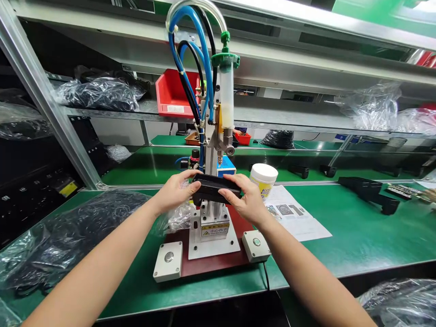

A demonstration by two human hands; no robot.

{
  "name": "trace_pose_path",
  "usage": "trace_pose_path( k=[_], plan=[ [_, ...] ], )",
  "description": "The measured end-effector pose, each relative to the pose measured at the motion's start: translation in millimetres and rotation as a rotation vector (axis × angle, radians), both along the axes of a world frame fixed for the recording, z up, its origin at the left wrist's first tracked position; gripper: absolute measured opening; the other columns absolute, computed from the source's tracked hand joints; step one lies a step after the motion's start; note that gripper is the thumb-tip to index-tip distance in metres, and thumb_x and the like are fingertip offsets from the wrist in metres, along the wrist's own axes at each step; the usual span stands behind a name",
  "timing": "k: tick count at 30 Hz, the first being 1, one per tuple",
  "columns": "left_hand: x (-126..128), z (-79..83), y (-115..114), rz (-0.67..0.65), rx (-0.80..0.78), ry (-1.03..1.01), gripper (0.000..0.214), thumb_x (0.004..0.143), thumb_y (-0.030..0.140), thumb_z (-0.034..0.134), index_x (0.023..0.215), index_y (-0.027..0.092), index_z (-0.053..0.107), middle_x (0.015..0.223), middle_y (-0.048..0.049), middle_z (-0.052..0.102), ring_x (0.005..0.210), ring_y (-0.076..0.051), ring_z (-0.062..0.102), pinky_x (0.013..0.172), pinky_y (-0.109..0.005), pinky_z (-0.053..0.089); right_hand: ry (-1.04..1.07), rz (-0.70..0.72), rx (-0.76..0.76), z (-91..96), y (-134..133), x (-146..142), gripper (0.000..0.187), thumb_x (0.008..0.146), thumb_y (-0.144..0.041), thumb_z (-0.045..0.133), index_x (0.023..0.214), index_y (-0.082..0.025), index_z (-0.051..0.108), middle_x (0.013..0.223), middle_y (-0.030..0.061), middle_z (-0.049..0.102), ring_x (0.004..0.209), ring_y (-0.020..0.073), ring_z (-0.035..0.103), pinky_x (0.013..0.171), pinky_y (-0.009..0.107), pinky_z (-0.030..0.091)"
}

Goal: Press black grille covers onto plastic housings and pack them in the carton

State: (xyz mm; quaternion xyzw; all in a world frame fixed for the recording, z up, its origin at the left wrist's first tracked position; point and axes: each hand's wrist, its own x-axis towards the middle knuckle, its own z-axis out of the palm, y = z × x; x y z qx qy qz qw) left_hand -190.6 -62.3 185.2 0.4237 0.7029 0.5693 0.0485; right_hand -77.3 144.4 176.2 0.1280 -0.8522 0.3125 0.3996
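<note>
A long black plastic part (216,187) is held level between both hands, in front of the column of a bench dispensing machine (211,150). My left hand (179,190) grips its left end, thumb in front and fingers behind. At the other end, my right hand (243,195) pinches it with the thumb on the near side. Just above the part is the nozzle of a clear syringe (227,95) with a green cap. Below stands the machine's metal base plate (213,250), flanked by a left button box (168,261) and a right button box (256,246).
A white-lidded tub (264,175) and a printed sheet (303,220) lie right of the machine. Black parts (369,193) rest further right. Plastic-wrapped items (78,231) cover the left bench. A red bin (175,93) sits on the shelf, with hoses (190,50) hanging beside it.
</note>
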Motion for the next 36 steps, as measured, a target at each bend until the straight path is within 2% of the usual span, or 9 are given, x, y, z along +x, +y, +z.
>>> trace_pose_path(
  k=[3, 5, 9, 11, 14, 20, 27, 32, 36],
  plan=[
    [6.4, -7.5, 7.7, 0.022, 0.089, -0.129, 0.055, 0.085, 0.064, 0.053, 0.114, 0.018, 0.063, 0.084, -0.0043, 0.064, 0.065, -0.016, 0.057, 0.053, -0.024, 0.044, 0.006, -0.011, 0.019, -2.2, -2.3, 3.2, 0.036, 0.09, -0.045, 0.062, 0.116, -0.021, 0.066, 0.106, 0.0094, 0.069, 0.099, 0.0233, 0.064, 0.087, 0.04, 0.053],
    [8.7, -12.7, 14.1, 0.051, 0.145, -0.191, 0.052, 0.089, 0.063, 0.048, 0.111, 0.019, 0.063, 0.078, -0.0016, 0.06, 0.059, -0.014, 0.052, 0.05, -0.023, 0.039, 0.013, -0.02, 0.025, -3.2, -3.9, 4.0, 0.034, 0.09, -0.043, 0.062, 0.117, -0.021, 0.066, 0.108, 0.0099, 0.069, 0.101, 0.0233, 0.064, 0.089, 0.041, 0.053],
    [10.4, -21.1, 22.1, 0.17, 0.199, -0.061, 0.046, 0.092, 0.056, 0.044, 0.112, 0.02, 0.065, 0.092, -0.0043, 0.064, 0.076, -0.018, 0.057, 0.063, -0.027, 0.045, 0.131, 0.066, 0.02, -4.5, -7.1, 3.3, 0.026, 0.091, -0.03, 0.062, 0.115, -0.021, 0.067, 0.12, 0.012, 0.067, 0.114, 0.0243, 0.061, 0.099, 0.044, 0.05],
    [11.3, -23.7, 22.3, 0.21, 0.185, 0.016, 0.047, 0.095, 0.053, 0.04, 0.116, 0.02, 0.066, 0.1, -0.005, 0.066, 0.085, -0.021, 0.058, 0.071, -0.029, 0.045, 0.185, 0.13, 0.009, -4.5, -7.9, 2.1, 0.019, 0.09, -0.025, 0.063, 0.107, -0.021, 0.07, 0.119, 0.0113, 0.069, 0.115, 0.0245, 0.062, 0.101, 0.045, 0.049],
    [12.4, -26.1, 20.2, 0.23, 0.152, 0.066, 0.047, 0.097, 0.052, 0.036, 0.118, 0.021, 0.065, 0.103, -0.0038, 0.067, 0.089, -0.02, 0.058, 0.076, -0.03, 0.044, 0.207, 0.149, -0.03, -4.1, -8.9, -0.3, 0.014, 0.09, -0.02, 0.06, 0.095, -0.021, 0.073, 0.11, 0.011, 0.072, 0.106, 0.0239, 0.066, 0.093, 0.043, 0.053],
    [10.9, -28.8, 18.2, 0.211, 0.153, 0.049, 0.042, 0.097, 0.05, 0.04, 0.115, 0.022, 0.066, 0.111, -0.0026, 0.067, 0.098, -0.021, 0.059, 0.083, -0.029, 0.044, 0.264, 0.091, -0.138, -3.1, -16.0, -6.0, 0.026, 0.092, -0.013, 0.051, 0.081, -0.019, 0.074, 0.097, 0.0101, 0.075, 0.091, 0.0214, 0.069, 0.08, 0.039, 0.054],
    [15.8, -32.5, 24.1, 0.307, 0.194, 0.057, 0.04, 0.098, 0.046, 0.038, 0.107, 0.022, 0.069, 0.104, -0.0015, 0.07, 0.098, -0.021, 0.06, 0.08, -0.028, 0.045, 0.216, 0.04, -0.194, -5.2, -18.4, -6.6, 0.028, 0.092, -0.014, 0.051, 0.079, -0.02, 0.075, 0.098, 0.0083, 0.076, 0.084, 0.0202, 0.071, 0.072, 0.036, 0.056],
    [16.8, -31.9, 29.2, 0.36, 0.191, 0.082, 0.045, 0.098, 0.046, 0.034, 0.106, 0.019, 0.069, 0.096, -0.0039, 0.069, 0.104, -0.025, 0.059, 0.084, -0.031, 0.046, 0.224, 0.022, -0.208, -10.9, -18.9, -8.3, 0.03, 0.095, -0.02, 0.049, 0.079, -0.022, 0.075, 0.101, 0.0077, 0.076, 0.09, 0.0212, 0.071, 0.078, 0.038, 0.057],
    [17.3, -24.8, 26.4, 0.31, 0.169, 0.078, 0.046, 0.097, 0.049, 0.035, 0.106, 0.018, 0.068, 0.109, -0.0061, 0.068, 0.108, -0.025, 0.058, 0.091, -0.033, 0.045, 0.185, 0.03, -0.184, -9.6, -17.7, -7.0, 0.034, 0.097, -0.025, 0.047, 0.079, -0.021, 0.075, 0.102, 0.0085, 0.075, 0.09, 0.0205, 0.071, 0.083, 0.038, 0.057]
  ],
)
